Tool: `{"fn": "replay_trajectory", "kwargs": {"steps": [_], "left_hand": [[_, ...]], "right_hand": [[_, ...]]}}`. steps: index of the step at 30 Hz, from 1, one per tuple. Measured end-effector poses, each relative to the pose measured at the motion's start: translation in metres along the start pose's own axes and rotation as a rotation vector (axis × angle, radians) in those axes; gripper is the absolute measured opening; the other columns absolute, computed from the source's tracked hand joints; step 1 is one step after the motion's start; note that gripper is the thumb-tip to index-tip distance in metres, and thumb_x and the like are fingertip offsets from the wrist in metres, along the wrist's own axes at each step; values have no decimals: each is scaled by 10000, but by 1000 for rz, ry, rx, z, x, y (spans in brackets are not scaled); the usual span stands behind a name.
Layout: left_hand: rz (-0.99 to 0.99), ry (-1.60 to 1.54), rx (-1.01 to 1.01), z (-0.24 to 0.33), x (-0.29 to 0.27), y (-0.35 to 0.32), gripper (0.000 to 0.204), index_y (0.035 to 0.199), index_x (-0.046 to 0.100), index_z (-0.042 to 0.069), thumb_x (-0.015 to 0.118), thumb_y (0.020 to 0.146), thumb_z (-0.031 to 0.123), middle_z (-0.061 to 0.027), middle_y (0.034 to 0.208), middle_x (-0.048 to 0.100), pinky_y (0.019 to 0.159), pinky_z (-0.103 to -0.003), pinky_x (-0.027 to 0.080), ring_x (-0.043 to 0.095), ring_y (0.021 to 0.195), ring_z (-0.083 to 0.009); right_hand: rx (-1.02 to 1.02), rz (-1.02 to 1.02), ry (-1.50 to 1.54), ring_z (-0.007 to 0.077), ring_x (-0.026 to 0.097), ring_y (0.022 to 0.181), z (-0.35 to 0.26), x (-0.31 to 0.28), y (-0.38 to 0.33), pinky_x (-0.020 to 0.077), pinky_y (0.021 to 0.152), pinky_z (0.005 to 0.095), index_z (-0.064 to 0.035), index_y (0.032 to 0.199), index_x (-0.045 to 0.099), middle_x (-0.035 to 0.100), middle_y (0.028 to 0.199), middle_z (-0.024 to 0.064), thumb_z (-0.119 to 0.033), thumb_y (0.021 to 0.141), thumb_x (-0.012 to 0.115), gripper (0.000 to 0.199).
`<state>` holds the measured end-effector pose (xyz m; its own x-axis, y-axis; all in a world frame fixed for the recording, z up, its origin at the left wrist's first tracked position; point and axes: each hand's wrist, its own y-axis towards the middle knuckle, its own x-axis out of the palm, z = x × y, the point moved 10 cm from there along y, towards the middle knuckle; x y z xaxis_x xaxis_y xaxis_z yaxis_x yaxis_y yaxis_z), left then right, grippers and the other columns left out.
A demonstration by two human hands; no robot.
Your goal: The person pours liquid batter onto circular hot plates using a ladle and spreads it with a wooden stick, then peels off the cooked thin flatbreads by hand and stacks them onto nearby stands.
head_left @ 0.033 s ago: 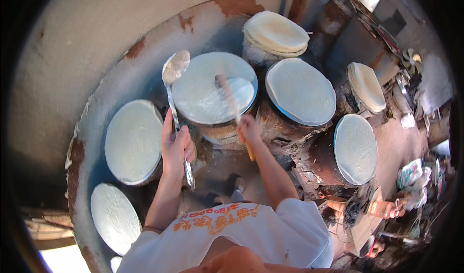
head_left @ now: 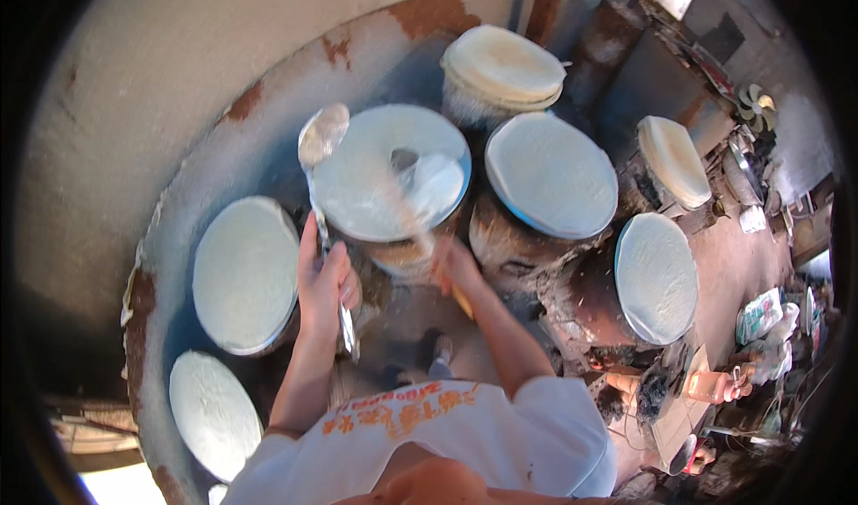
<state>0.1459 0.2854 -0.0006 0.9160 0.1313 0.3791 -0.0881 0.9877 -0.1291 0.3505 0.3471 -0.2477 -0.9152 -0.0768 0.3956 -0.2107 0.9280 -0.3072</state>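
Observation:
My left hand (head_left: 327,281) is closed around the handle of a long metal ladle (head_left: 323,135), its bowl raised beside the left edge of a round griddle (head_left: 357,161) coated in pale batter. My right hand (head_left: 453,266) grips a stick-like tool (head_left: 399,203) with a yellowish lower end. Motion smears the tool's shaft, which reaches over the same griddle; the shape of its far end is unclear. A whiter, thicker patch of batter (head_left: 438,181) lies on the right part of that griddle, next to a grey spot.
Pale sheets cover other round griddles at left (head_left: 246,274), lower left (head_left: 214,416), right (head_left: 550,174) and far right (head_left: 656,277). Stacked flatbreads (head_left: 503,63) sit behind. A curved wall (head_left: 192,170) bounds the left. A bottle (head_left: 710,386) and bags (head_left: 760,317) clutter the right.
The tool's shaft has swung slightly left and is more blurred. My right hand has shifted a little. The view has moved slightly; my left hand still holds the ladle.

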Motion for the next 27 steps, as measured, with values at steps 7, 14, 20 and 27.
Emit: {"fn": "replay_trajectory", "kwargs": {"steps": [7, 14, 20, 27], "left_hand": [[-47, 28, -83, -31, 56, 38, 596, 1471, 210, 193, 461, 947, 65, 37, 544, 335, 345, -217, 266, 306, 385, -48], [7, 101, -86, -41, 69, 57, 617, 1476, 203, 198, 463, 937, 45, 36, 532, 335, 336, -228, 258, 298, 378, -51], [-96, 27, -205, -85, 111, 78, 629, 1474, 192, 176, 504, 934, 89, 22, 559, 364, 367, -237, 285, 337, 399, -70], [-59, 104, -202, -69, 94, 85, 625, 1472, 210, 179, 496, 927, 66, 18, 542, 370, 358, -240, 286, 335, 389, -67]], "right_hand": [[46, 143, -226, 100, 418, 388, -64, -98, -27, 344, 353, 241, -68, 1219, 489, 570, 713, 73, -173, 953, 469, 287], [153, -204, -438, 81, 441, 388, -50, -38, -44, 338, 340, 241, -47, 1087, 548, 564, 614, 64, -110, 929, 485, 181], [-728, 444, -1134, 307, 613, 650, -159, -110, 15, 493, 556, 403, -90, 1124, 579, 598, 802, 149, -176, 912, 512, 238], [-440, 572, -1269, 377, 604, 733, -161, -61, 13, 510, 623, 456, -113, 1164, 575, 521, 919, 168, -146, 873, 537, 295]]}}
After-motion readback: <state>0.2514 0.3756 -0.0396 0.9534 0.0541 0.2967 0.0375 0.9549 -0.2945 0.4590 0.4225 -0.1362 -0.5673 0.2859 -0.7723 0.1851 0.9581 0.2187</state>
